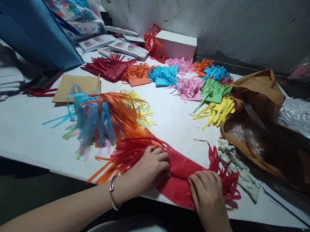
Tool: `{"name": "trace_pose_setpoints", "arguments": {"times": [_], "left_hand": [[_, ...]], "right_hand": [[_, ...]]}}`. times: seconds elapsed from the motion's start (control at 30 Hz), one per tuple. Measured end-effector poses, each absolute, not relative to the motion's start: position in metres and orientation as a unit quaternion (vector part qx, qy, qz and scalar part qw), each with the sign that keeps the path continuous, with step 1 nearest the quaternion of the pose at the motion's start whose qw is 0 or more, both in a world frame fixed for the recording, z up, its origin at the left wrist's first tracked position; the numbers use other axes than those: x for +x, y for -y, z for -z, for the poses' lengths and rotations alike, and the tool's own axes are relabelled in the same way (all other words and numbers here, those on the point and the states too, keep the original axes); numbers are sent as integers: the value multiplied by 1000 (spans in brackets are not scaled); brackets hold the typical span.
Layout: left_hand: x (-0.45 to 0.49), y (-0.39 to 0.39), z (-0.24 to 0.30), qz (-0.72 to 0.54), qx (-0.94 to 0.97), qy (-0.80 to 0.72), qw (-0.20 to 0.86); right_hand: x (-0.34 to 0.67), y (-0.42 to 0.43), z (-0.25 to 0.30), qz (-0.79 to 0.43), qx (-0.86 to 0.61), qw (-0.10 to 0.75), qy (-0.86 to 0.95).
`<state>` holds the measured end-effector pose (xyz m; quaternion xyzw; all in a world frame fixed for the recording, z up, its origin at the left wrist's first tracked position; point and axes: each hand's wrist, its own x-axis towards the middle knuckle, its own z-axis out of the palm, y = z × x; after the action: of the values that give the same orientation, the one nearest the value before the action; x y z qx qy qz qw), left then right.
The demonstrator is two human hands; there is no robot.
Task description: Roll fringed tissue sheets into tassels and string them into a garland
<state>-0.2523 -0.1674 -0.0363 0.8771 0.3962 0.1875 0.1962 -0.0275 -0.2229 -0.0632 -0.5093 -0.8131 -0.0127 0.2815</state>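
A sheet of red tissue paper [180,161] with fringed ends lies along the front edge of the white table, a dark crease or fold running across its middle. My left hand [152,167], a bracelet at its wrist, has its fingers curled onto the paper at the left end of this crease. At the right end, my right hand [207,190] pinches the paper with bent fingers; the fingertips are partly hidden. Just beyond my left hand is a pile of fringed tissue paper, with an orange bundle [119,111] and a light blue bundle [93,116] on top.
Folded fringed bundles in several colours, including a green one [215,91], line the back. A brown bag [258,100] stands right, beside crumpled pale paper [237,167]. Left are a blue bag [32,32] and a tan paper piece [74,86]. A white box [177,43] sits by the wall.
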Motion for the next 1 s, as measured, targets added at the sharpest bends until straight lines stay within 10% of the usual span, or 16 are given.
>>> {"name": "trace_pose_setpoints", "arguments": {"times": [0.67,1.0], "left_hand": [[-223,167,42,-121,945,-298,-63],[-238,168,22,-143,961,-224,73]], "right_hand": [[-46,221,58,30,-515,280,810],[-53,200,59,67,-485,354,797]]}}
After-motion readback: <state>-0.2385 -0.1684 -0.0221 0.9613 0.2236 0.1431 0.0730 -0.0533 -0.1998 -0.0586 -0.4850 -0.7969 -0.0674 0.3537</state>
